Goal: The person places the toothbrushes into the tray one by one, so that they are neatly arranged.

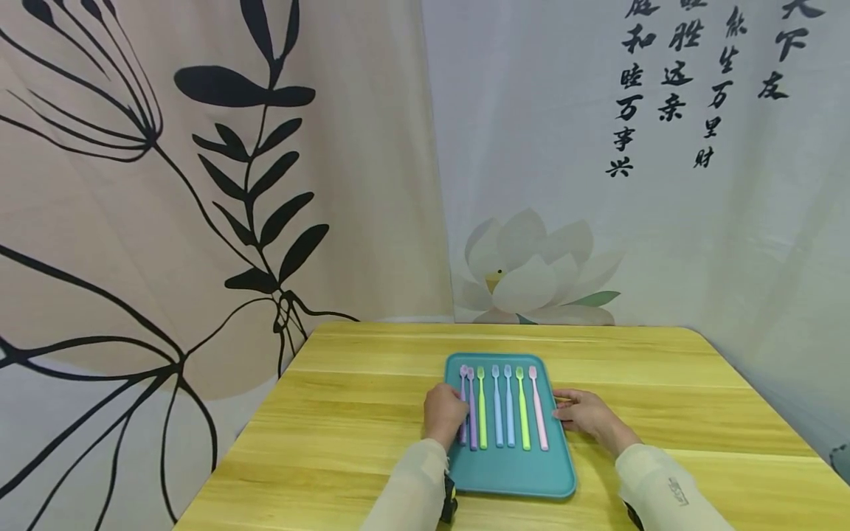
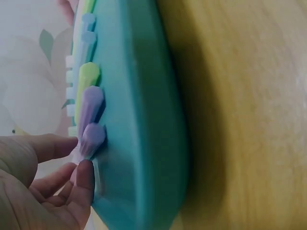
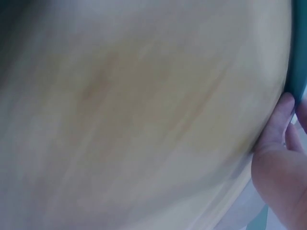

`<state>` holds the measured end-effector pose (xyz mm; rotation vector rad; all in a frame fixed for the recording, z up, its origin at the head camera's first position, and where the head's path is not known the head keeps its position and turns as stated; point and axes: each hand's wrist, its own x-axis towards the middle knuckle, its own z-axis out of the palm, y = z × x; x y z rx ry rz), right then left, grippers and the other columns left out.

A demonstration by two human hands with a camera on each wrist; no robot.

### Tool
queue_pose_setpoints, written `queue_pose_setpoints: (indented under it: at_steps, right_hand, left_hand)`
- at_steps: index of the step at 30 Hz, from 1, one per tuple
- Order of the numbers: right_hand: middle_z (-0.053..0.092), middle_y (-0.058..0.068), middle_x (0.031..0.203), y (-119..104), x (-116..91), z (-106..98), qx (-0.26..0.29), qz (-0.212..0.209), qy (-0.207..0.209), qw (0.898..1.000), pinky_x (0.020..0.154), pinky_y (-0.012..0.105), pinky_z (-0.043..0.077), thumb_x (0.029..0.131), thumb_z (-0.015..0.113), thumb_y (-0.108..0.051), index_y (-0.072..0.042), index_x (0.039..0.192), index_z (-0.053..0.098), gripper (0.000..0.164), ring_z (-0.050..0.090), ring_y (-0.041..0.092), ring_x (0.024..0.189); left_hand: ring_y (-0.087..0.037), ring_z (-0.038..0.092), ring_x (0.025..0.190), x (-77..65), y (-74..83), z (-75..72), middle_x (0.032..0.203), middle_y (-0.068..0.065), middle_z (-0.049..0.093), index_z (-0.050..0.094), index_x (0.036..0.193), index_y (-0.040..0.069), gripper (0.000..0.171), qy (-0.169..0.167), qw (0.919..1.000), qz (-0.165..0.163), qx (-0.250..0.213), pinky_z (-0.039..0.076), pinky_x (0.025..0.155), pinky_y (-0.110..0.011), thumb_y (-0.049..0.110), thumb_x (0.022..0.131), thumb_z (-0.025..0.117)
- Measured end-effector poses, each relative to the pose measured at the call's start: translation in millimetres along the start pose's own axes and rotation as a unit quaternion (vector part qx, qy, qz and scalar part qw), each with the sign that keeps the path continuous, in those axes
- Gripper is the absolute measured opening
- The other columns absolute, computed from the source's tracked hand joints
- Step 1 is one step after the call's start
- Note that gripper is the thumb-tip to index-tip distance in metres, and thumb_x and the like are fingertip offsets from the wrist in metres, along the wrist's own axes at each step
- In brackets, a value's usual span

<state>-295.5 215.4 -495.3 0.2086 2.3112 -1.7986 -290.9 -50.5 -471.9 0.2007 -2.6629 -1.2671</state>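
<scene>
A teal tray (image 1: pixel 511 476) bears a row of several toothbrushes lying side by side, heads toward the far edge. My left hand (image 1: pixel 445 414) is at the tray's left side. Its thumb and fingers pinch the outermost purple toothbrush (image 2: pixel 94 135), and another purple toothbrush (image 1: pixel 472 420) lies close beside it. Rightward come a green toothbrush (image 1: pixel 481 413), two blue ones, a second green one and a pink toothbrush (image 1: pixel 539 417) at the end. At the right rim, my right hand (image 1: pixel 587 417) holds the tray's edge; in the right wrist view the thumb (image 3: pixel 280 112) meets its side.
The tray lies on a wood-grain table (image 1: pixel 345 413), whose surface extends to both sides of it. Behind the table's far edge hangs a curtain (image 1: pixel 372 184) printed with plants, a lotus and writing.
</scene>
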Motion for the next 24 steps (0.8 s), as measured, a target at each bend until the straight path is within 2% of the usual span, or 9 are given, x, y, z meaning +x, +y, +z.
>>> queue_pose_setpoints:
  at_steps: [3, 7, 11, 15, 20, 24]
  right_hand:
    - [0.054, 0.023, 0.115, -1.2, -0.2, -0.4, -0.002, -0.003, 0.002, 1.000, 0.081, 0.037, 0.056, 0.092, 0.063, 0.006, 0.011, 0.142, 0.043, 0.054, 0.061, 0.023, 0.092]
    - [0.054, 0.025, 0.116, -1.5, -1.6, -0.4, -0.006, -0.010, 0.000, 1.000, 0.080, 0.037, 0.056, 0.092, 0.062, 0.006, 0.013, 0.142, 0.042, 0.053, 0.062, 0.023, 0.092]
    - [0.053, 0.030, 0.124, 0.3, -3.2, -0.9, -0.005, -0.018, -0.005, 1.000, 0.082, 0.039, 0.056, 0.094, 0.061, 0.005, 0.014, 0.141, 0.041, 0.052, 0.063, 0.024, 0.097]
    - [0.055, 0.033, 0.127, 0.4, -5.3, -3.4, -0.005, -0.024, -0.009, 1.000, 0.084, 0.040, 0.056, 0.097, 0.058, 0.000, 0.015, 0.141, 0.040, 0.050, 0.064, 0.026, 0.103]
    - [0.060, 0.029, 0.120, -7.0, -8.3, -12.3, -0.021, -0.034, -0.015, 0.999, 0.083, 0.039, 0.056, 0.097, 0.058, -0.003, 0.015, 0.142, 0.038, 0.053, 0.065, 0.025, 0.100]
    - [0.061, 0.024, 0.111, -16.1, -10.9, -25.4, -0.037, -0.045, -0.017, 0.998, 0.078, 0.036, 0.056, 0.098, 0.058, -0.006, 0.013, 0.144, 0.036, 0.055, 0.061, 0.024, 0.090]
  left_hand:
    - [-0.019, 0.059, 0.062, 3.3, 1.1, -7.4, 0.071, -0.006, 0.063, 0.070, 0.077, 0.000, 0.004, 0.011, 0.9994, 0.030, 0.012, 0.054, 0.055, -0.034, -0.002, 0.075, 0.073]
    - [-0.026, 0.064, 0.073, 12.4, 0.0, -22.0, 0.085, -0.012, 0.071, 0.074, 0.091, -0.004, 0.015, 0.024, 0.9979, 0.058, 0.014, 0.056, 0.064, -0.041, 0.001, 0.076, 0.075]
    - [-0.030, 0.065, 0.079, 25.2, -3.7, -40.3, 0.096, -0.015, 0.072, 0.074, 0.101, -0.003, 0.022, 0.022, 0.9983, 0.052, 0.015, 0.054, 0.066, -0.043, 0.007, 0.082, 0.075]
    - [-0.028, 0.066, 0.078, 38.4, -11.7, -57.2, 0.104, -0.014, 0.072, 0.073, 0.108, 0.001, 0.024, 0.021, 0.9978, 0.047, 0.041, 0.053, 0.061, -0.041, 0.013, 0.087, 0.073]
    - [-0.026, 0.066, 0.077, 50.0, -21.3, -73.1, 0.113, -0.017, 0.068, 0.071, 0.113, 0.002, 0.029, 0.022, 0.9971, 0.040, 0.061, 0.053, 0.062, -0.040, 0.017, 0.089, 0.073]
    - [-0.027, 0.066, 0.079, 56.9, -26.1, -79.3, 0.114, -0.018, 0.067, 0.070, 0.116, 0.000, 0.033, 0.024, 0.9966, 0.046, 0.065, 0.054, 0.064, -0.041, 0.021, 0.090, 0.072]
